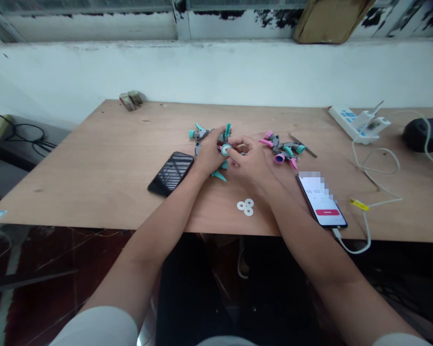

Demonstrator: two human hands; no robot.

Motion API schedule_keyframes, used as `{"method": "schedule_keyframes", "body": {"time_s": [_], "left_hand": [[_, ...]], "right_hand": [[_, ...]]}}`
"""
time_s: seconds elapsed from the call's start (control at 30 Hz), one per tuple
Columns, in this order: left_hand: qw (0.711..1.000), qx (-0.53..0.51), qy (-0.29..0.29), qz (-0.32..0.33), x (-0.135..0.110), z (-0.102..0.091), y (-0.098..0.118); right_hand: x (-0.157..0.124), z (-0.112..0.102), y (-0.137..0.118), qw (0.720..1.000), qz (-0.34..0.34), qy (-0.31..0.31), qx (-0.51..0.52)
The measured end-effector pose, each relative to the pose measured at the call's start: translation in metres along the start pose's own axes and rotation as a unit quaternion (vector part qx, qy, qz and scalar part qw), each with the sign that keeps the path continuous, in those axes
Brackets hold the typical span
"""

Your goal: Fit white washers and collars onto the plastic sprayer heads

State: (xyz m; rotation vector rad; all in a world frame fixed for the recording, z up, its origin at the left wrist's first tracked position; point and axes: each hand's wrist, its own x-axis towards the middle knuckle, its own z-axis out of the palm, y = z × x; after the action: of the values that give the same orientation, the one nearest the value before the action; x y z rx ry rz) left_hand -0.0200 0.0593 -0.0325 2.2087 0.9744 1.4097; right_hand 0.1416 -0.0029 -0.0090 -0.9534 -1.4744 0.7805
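The left hand (210, 153) is half closed, its fingers curled around a small teal plastic part (226, 149) with a white ring on its face, and the right hand (248, 162) is nearly closed, its fingertips (231, 152) pinched against the same ring from the other side, so both hands have hold of it above a plywood table (75, 168). Directly behind and below that part lies a cluster of teal and grey plastic pieces (206, 137), partly hidden by the left hand. Just past the right hand, to the right of the part, sits a second cluster of pink, teal and grey plastic pieces (281, 149), with slim metal tweezers (303, 145) touching its far end. Nearer the person than the part, three white washers (246, 207) lie touching one another. To its left, a black smartphone (171, 174) lies face up, and to its right a second smartphone (321, 202) shows a timer with a red button. Farther right of the part are a white power strip (355, 124) and a white cable (378, 163)
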Motion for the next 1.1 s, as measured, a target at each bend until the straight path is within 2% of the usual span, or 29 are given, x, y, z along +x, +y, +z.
{"method": "schedule_keyframes", "body": {"time_s": [0.27,0.5,0.63,0.87,1.1], "left_hand": [[0.996,0.078,-0.021,0.025,0.001,-0.001,0.005],[0.998,0.060,0.000,0.000,0.000,-0.002,0.006],[0.997,0.073,-0.003,-0.014,-0.001,-0.005,0.009],[0.993,0.111,-0.008,-0.028,0.000,-0.008,0.014],[0.991,0.129,0.007,-0.035,0.000,-0.006,0.015]], "right_hand": [[0.001,0.001,0.001,1.000,-0.001,-0.001,-0.019],[-0.011,0.004,0.005,0.980,-0.103,0.074,-0.153],[-0.016,0.004,0.002,0.960,-0.158,0.067,-0.219],[-0.015,0.003,-0.003,0.956,-0.119,0.053,-0.265],[-0.016,0.005,-0.004,0.940,-0.121,0.082,-0.307]]}}
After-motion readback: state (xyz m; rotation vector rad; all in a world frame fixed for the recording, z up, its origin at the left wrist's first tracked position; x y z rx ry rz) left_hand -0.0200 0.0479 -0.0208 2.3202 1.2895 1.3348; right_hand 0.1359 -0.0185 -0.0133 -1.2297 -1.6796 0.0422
